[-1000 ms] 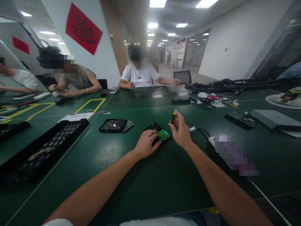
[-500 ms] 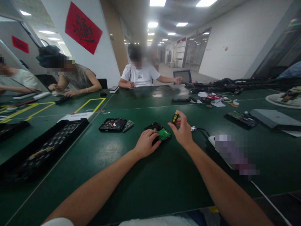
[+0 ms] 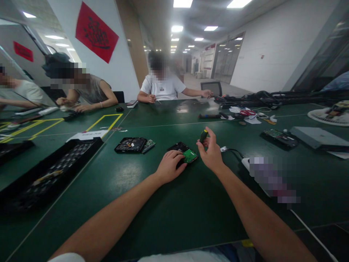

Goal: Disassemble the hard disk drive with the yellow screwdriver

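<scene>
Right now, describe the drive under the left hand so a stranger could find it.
On the green table, two opened drives lie near the middle. Pick the right drive, under the left hand. Unlike the other drive, it has a screwdriver held beside it by the right hand.

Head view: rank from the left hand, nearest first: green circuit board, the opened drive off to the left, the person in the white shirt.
From the left hand:
1. green circuit board: just right of the fingertips.
2. opened drive: to the left, a little farther up the table.
3. person in the white shirt: seated at the table's far end.
</scene>
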A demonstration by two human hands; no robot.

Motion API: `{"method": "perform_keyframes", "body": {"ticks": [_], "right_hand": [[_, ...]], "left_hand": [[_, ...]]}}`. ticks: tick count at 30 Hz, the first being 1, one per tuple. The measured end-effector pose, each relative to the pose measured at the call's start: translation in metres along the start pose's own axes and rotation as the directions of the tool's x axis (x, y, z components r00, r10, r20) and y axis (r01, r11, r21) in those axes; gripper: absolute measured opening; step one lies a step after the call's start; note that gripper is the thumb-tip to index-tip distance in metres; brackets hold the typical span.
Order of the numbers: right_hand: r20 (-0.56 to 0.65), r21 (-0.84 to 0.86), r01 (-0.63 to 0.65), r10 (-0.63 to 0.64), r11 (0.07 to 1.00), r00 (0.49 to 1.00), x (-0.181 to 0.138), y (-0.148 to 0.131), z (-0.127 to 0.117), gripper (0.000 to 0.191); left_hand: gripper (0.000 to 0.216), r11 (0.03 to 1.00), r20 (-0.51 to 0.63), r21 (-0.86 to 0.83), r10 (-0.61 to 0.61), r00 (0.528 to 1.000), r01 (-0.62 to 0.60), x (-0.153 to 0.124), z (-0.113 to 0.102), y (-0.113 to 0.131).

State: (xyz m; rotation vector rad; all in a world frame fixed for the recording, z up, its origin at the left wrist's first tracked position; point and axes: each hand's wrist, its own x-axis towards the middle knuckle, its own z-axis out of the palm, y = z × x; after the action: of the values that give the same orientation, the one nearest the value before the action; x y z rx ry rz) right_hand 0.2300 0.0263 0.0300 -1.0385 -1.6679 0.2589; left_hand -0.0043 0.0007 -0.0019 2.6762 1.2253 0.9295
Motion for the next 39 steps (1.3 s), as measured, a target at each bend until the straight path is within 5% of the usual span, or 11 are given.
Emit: {"method": "perform_keyframes", "body": {"ticks": [39], "right_hand": [[-0.074,-0.098,0.041,-0.048,0.994,0.996,0.0027,-0.0045,-0.0029,0.066]], "left_hand": [[0.033,1.000,-0.005,0.005,-0.003,1.000,0.003,-0.0013,-0.0004,-0.0008]]}}
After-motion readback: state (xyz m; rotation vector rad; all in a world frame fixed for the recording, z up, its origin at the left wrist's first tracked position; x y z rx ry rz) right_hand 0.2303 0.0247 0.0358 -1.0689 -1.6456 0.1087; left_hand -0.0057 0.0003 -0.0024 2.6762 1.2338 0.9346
